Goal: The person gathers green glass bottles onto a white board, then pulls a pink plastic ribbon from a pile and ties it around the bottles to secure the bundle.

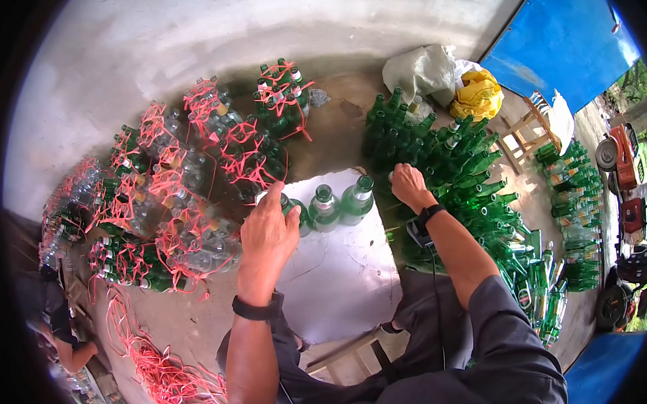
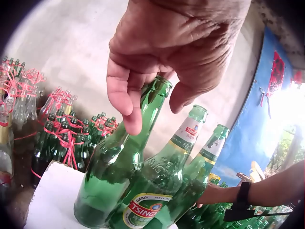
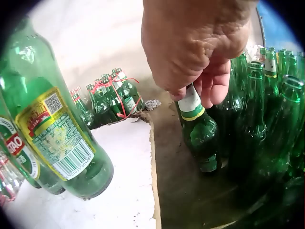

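— Why take them by the necks?

— It's the narrowest part, so my fingers (image 2: 121,95) close right round it. My left hand (image 1: 267,231) has thumb and fingers curled about the mouth of the end bottle (image 2: 112,181). That one stands at the far-left corner of the white board (image 1: 341,287), with its two neighbours (image 1: 325,205) lined along the far edge.

— Which way does it point?

— Long axis near upright, mouth up, base on the board. My right hand (image 1: 408,186) pinches the neck of a second bottle (image 3: 200,133), also upright, on the floor (image 1: 335,123) just off the board's far-right corner among the loose bottles (image 1: 473,190). Farther off, past the left edge, stand the string-tied bundles (image 1: 194,171).
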Demonstrator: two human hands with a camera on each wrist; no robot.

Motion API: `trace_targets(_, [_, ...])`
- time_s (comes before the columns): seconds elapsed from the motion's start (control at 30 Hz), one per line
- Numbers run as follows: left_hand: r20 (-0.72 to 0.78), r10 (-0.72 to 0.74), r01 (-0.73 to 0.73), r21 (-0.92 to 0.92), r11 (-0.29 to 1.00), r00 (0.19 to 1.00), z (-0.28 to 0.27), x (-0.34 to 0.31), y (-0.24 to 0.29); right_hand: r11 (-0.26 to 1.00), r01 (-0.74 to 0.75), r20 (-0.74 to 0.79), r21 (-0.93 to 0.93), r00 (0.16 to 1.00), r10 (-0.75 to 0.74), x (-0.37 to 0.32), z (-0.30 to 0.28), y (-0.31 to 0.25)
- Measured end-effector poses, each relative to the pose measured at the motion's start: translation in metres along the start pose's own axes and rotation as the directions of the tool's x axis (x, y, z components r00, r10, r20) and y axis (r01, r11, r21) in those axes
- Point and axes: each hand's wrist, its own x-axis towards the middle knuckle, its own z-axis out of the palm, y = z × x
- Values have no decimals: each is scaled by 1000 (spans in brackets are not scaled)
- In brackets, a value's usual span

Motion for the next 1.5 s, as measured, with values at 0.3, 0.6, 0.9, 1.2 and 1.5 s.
trace_targets(0.3, [-110, 86, -91, -44, 995, 990, -4, -2, -9, 1000, -31, 81, -1, 996, 31, -28, -72, -10])
trace_targets(0.6, [-191, 59, -71, -55, 996, 980, -22, -22, -17, 1000, -5, 85, -29, 996, 7, -61, -151, -36])
trace_targets(0.9, [-171, 253, -290, -244, 925, 952, -16, -63, 22, 989, 144, 101, -12, 985, -142, -133, -226, -93])
trace_targets(1.2, [266, 319, -195, -406, 893, 910, 23, -121, 66, 879, 461, 140, 118, 869, -474, -185, -217, -148])
trace_targets(1.5, [113, 219, -148, -445, 883, 969, 44, -126, 39, 871, 386, 154, 303, 882, -445, -189, -180, -180])
